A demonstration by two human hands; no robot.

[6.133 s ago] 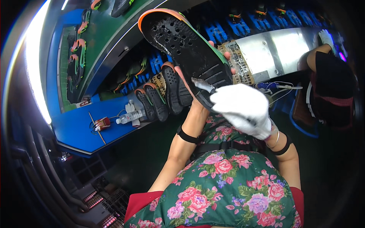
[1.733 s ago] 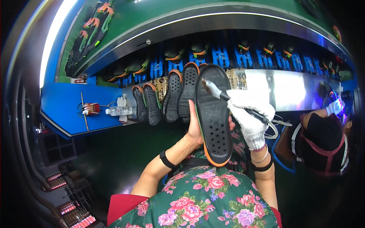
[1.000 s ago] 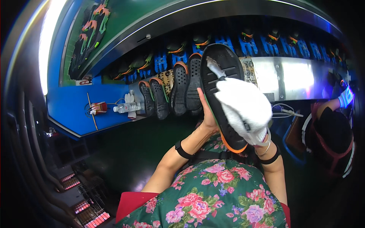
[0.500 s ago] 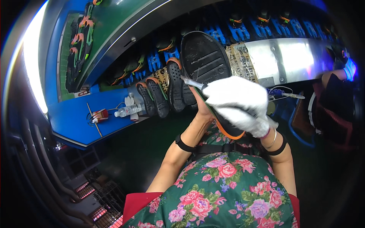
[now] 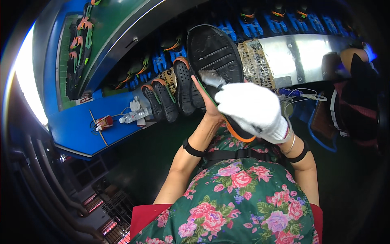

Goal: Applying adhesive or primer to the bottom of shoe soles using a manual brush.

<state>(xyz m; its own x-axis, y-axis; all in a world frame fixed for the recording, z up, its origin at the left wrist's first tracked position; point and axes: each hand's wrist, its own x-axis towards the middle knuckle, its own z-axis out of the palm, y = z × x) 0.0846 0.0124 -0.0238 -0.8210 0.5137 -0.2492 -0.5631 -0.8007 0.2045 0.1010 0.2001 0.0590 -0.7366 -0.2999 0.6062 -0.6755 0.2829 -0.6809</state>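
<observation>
My left hand [image 5: 210,105] is bare and wraps around the near-left side of a shoe sole, black with an orange and green rim [image 5: 239,133]. Over that sole, my right hand [image 5: 250,106], in a white knitted glove, grips a brush [image 5: 213,78] with a dark handle and pale bristles. The bristles lie near the sole's far end; I cannot tell whether they touch it. Much of the held sole is hidden by the glove. Just beyond stands a large black sole [image 5: 213,51] with grooves, and to its left a perforated sole [image 5: 183,79] with an orange edge.
Two smaller perforated soles [image 5: 165,101] lean at the blue table's [image 5: 73,132] edge. On the table are a water bottle [image 5: 134,116], a white glove [image 5: 136,106] and a red container [image 5: 105,122] with a stick. A metal ledge [image 5: 315,61] and another person's arm [image 5: 352,59] are right.
The brush has swung from the held sole's left edge inward and away from me, with its bristles now showing broader. My left hand keeps its hold. The whole view has shifted slightly.
</observation>
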